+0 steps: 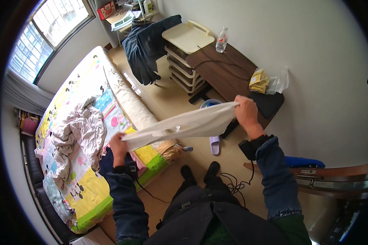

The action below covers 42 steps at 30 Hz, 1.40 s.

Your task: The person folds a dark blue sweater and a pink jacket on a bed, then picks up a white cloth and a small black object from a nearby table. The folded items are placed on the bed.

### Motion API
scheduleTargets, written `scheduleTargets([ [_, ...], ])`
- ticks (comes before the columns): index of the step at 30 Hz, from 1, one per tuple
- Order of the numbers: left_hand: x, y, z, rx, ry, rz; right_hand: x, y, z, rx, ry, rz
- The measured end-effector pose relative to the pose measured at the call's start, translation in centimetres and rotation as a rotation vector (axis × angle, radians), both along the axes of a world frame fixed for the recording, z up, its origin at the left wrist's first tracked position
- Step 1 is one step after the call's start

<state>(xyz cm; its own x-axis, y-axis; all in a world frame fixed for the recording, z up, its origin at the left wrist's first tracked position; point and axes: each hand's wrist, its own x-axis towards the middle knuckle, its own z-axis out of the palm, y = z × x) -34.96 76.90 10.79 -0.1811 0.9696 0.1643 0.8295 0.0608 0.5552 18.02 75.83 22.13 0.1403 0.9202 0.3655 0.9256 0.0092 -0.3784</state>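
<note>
A white cloth [190, 122], perhaps a garment, is stretched in the air between my two hands. One end is gripped by my left hand [119, 147], over the near edge of the bed [153, 156]. My right hand [247, 114] grips the other end, higher up and close to the dark wooden table [220, 67]. The cloth slants upward from left to right and hides part of the floor and the bed's corner. A crumpled pale sheet or garment [79, 128] lies on the patterned bedding to the left, and dark blue fabric [107, 163] lies beside my left forearm.
A plastic bottle [222, 40] and a yellow packet [259, 80] stand on the table beside a drawer cart [184, 65]. Clothes drape over a chair [144, 46]. A lilac slipper [214, 145] and loose black cable [234, 183] lie on the floor. A wooden door edge [340, 171] is at right.
</note>
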Motion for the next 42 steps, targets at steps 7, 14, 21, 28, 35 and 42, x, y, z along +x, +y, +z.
scheduleTargets([
  [7,-0.2,5.5,8.5,-0.135,-0.142,-0.226,-0.6,3.6,-1.1,0.058,0.093,0.185],
  [14,-4.7,5.6,8.7,-0.007,-0.739,-0.097,-0.5,6.5,-0.9,-0.099,0.303,0.184],
  [21,-6.7,5.9,11.8,0.058,-0.764,-0.068,-5.1,8.3,1.3,-0.373,0.470,0.358],
  [28,-11.0,2.2,14.3,-0.263,-0.405,-0.093,-7.8,8.7,1.0,-0.169,0.253,0.254],
  [35,-12.1,-1.9,15.8,-0.339,-0.719,-0.162,-6.8,11.8,0.5,-0.273,0.634,0.289],
  [42,-11.5,0.2,14.6,-0.222,-0.438,0.118,-7.2,17.4,1.6,-0.415,0.813,0.531],
])
